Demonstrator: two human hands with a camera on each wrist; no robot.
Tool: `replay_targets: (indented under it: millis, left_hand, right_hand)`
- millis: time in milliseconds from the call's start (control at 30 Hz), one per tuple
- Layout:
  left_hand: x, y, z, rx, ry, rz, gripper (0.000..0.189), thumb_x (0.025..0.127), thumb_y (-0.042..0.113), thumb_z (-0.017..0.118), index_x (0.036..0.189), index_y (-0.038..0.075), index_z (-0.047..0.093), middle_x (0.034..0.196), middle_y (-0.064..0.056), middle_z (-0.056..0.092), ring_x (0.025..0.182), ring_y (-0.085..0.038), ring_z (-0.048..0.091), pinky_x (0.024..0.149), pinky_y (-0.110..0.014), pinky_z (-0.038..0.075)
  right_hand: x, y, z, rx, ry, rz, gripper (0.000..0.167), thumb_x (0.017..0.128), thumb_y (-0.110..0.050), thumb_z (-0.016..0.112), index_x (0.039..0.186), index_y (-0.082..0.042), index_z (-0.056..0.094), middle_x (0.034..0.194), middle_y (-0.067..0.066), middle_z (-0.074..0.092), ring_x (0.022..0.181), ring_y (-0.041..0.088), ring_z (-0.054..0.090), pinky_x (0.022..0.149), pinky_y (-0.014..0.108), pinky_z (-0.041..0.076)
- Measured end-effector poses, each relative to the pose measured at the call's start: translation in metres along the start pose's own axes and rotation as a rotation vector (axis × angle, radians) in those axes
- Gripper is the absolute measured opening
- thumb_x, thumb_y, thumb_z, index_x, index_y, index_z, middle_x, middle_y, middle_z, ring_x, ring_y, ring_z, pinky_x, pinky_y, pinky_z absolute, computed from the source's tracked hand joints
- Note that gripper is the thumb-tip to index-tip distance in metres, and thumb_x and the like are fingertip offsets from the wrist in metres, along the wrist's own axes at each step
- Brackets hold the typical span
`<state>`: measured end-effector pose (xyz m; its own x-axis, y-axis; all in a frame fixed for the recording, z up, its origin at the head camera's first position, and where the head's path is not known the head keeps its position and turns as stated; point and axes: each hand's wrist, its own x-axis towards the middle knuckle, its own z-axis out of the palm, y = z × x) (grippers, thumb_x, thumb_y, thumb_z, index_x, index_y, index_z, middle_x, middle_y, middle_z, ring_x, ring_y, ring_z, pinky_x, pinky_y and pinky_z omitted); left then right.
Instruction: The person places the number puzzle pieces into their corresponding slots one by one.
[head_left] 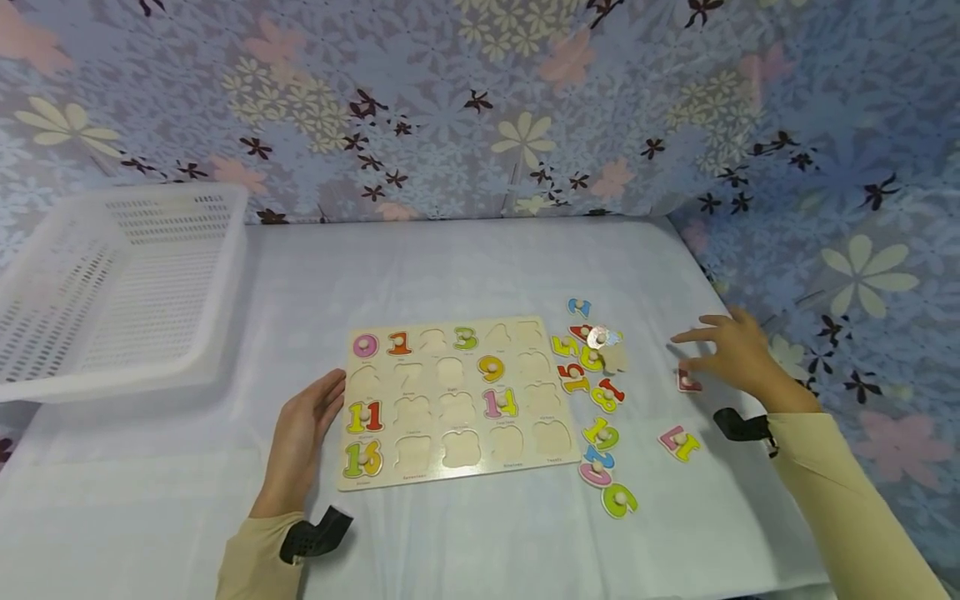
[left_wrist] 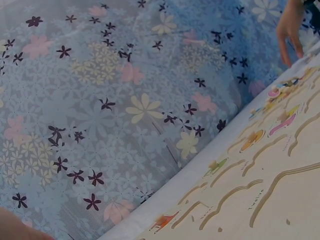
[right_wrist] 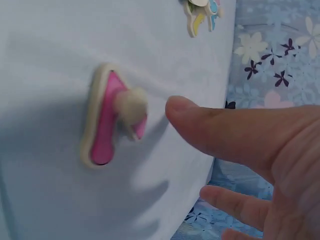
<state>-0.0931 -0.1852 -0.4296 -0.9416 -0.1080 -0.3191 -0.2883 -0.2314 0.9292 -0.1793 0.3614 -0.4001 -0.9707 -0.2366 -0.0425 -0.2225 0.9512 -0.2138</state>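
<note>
Seated in the puzzle board [head_left: 450,375]: seven number pieces [head_left: 365,417]. At its left edge, left hand [head_left: 297,433]; farther left and behind it, basket [head_left: 227,292]. Just right of the board, loose pieces [head_left: 574,379]; farther right of it, piece 17 [head_left: 679,443], lone piece [head_left: 687,382] and right hand [head_left: 731,357]. Behind the board, curtain [head_left: 450,142]; beneath it, tablecloth [head_left: 420,267].

Right hand [right_wrist: 287,150] with thumb extended, its tip near but apart from the pale knob [right_wrist: 132,106] of a pink piece [right_wrist: 103,127] on white cloth [right_wrist: 45,45]; more coloured pieces [right_wrist: 198,22] at top edge, floral fabric [right_wrist: 262,42] at right.
</note>
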Motion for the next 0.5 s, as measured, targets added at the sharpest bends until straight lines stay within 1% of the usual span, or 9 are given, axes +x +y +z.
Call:
replay_targets:
  millis: [33,67,133,200,267,300,333,433,500]
  left_hand:
    - [0.0,0.0,0.0,0.004,0.002,0.003,0.05,0.107,0.027,0.032,0.149,0.0,0.032,0.149,-0.012,0.035,0.134,-0.019,0.037,0.106,-0.02,0.036]
    - [-0.001,0.0,0.0,0.01,0.005,0.007,0.05,0.107,0.028,0.031,0.149,0.0,0.032,0.149,-0.012,0.035,0.134,-0.019,0.037,0.106,-0.02,0.035]
    - [-0.001,0.0,0.0,0.011,0.01,0.01,0.05,0.107,0.028,0.031,0.149,0.0,0.032,0.149,-0.012,0.036,0.134,-0.019,0.038,0.106,-0.02,0.035]
    - [-0.001,0.0,0.0,0.012,0.013,0.01,0.05,0.107,0.028,0.031,0.148,0.0,0.033,0.148,-0.012,0.036,0.134,-0.019,0.038,0.106,-0.02,0.036]
    - [0.0,-0.001,-0.001,0.012,0.011,0.01,0.05,0.107,0.028,0.03,0.148,0.0,0.033,0.148,-0.012,0.036,0.134,-0.019,0.038,0.106,-0.02,0.035]
    - [0.0,-0.001,0.0,0.006,0.01,0.008,0.049,0.107,0.027,0.03,0.148,-0.001,0.033,0.148,-0.012,0.036,0.134,-0.019,0.038,0.106,-0.019,0.036]
    - [0.0,-0.001,0.0,0.002,0.009,0.008,0.049,0.108,0.026,0.03,0.148,-0.001,0.032,0.148,-0.012,0.036,0.134,-0.019,0.038,0.105,-0.019,0.036]
    - [0.0,-0.001,0.0,-0.004,0.008,0.009,0.049,0.108,0.026,0.031,0.148,-0.001,0.033,0.147,-0.013,0.036,0.133,-0.019,0.038,0.105,-0.019,0.036]
    - [0.0,-0.002,0.001,-0.005,0.003,0.009,0.048,0.108,0.025,0.03,0.148,-0.001,0.033,0.147,-0.013,0.036,0.134,-0.019,0.038,0.105,-0.019,0.036]
  right_hand:
    - [0.0,0.001,0.001,0.004,0.005,-0.011,0.039,0.076,-0.02,0.082,0.111,-0.005,0.072,0.131,0.04,0.043,0.124,0.069,0.018,0.095,0.082,0.012]
    - [0.001,0.003,0.005,0.0,0.02,-0.028,0.039,0.077,-0.023,0.081,0.111,-0.008,0.073,0.129,0.039,0.045,0.124,0.067,0.021,0.096,0.082,0.012]
    - [0.005,0.0,0.008,0.017,0.021,-0.046,0.039,0.077,-0.023,0.081,0.112,-0.008,0.073,0.131,0.038,0.044,0.126,0.065,0.02,0.096,0.082,0.012]
    - [0.011,-0.007,0.012,0.037,0.018,-0.06,0.039,0.078,-0.024,0.081,0.113,-0.009,0.073,0.133,0.035,0.044,0.129,0.062,0.018,0.097,0.081,0.013]
    - [0.021,-0.017,0.014,0.052,0.016,-0.067,0.039,0.08,-0.025,0.08,0.115,-0.01,0.072,0.136,0.033,0.043,0.132,0.06,0.015,0.095,0.082,0.014]
    - [0.026,-0.025,0.013,0.071,0.008,-0.061,0.04,0.081,-0.022,0.079,0.117,-0.008,0.07,0.138,0.032,0.04,0.133,0.06,0.011,0.094,0.083,0.014]
    - [0.032,-0.03,0.013,0.08,0.013,-0.074,0.04,0.083,-0.022,0.078,0.119,-0.008,0.07,0.139,0.032,0.04,0.133,0.06,0.01,0.094,0.083,0.013]
    - [0.055,-0.042,0.014,0.07,0.034,-0.153,0.042,0.085,-0.017,0.076,0.125,-0.009,0.066,0.139,0.032,0.041,0.134,0.06,0.011,0.095,0.082,0.014]
    - [0.071,-0.048,0.014,0.039,0.027,-0.222,0.046,0.084,-0.012,0.076,0.129,-0.011,0.064,0.139,0.031,0.041,0.134,0.059,0.012,0.096,0.081,0.015]
